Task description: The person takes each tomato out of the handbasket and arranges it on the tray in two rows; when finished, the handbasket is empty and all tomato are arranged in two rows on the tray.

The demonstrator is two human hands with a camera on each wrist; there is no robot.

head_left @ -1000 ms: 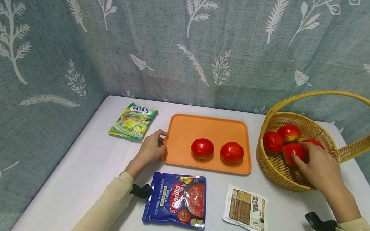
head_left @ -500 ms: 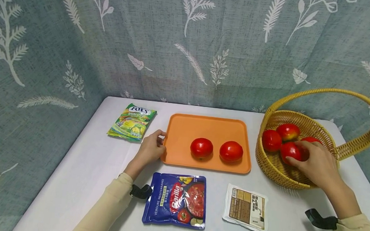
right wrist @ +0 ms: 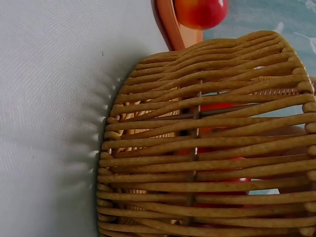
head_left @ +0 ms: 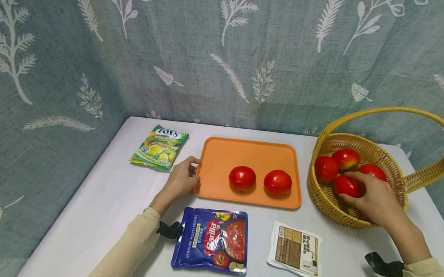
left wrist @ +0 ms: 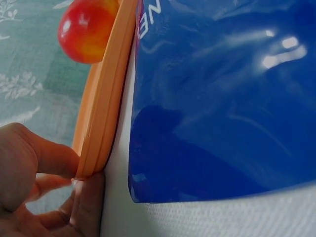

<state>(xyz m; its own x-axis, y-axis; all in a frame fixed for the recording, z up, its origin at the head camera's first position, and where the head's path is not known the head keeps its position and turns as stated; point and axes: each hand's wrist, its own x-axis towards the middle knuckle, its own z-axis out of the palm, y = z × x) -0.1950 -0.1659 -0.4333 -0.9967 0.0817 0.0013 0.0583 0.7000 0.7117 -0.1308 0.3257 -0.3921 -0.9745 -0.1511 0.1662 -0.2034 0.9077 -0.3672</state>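
Observation:
In the head view my left hand (head_left: 182, 178) grips the left rim of an orange tray (head_left: 221, 155). The left wrist view shows the thumb against the tray's rim (left wrist: 101, 113). Two glossy red fruits (head_left: 242, 178) lie side by side on the tray. On the right, my right hand (head_left: 379, 199) reaches into a wicker basket (head_left: 323, 205) and holds a red fruit (head_left: 345, 186) between thumb and fingers. Several more red fruits are in the basket, one of them with a yellow patch (head_left: 346, 158). In the right wrist view the basket wall (right wrist: 212, 148) mostly hides the hand.
A blue Barilla pouch (head_left: 211, 240) lies in front of the tray, with a white and brown packet (head_left: 295, 251) to its right. Behind my left hand is a green Fox's candy bag (head_left: 160, 147). The basket's tall handle (head_left: 398, 111) arches above it. A patterned curtain (head_left: 194, 89) closes the back.
My right hand has shifted slightly left in the basket with its fruit, uncovering more of the fruit behind it. My left hand stays at the tray rim.

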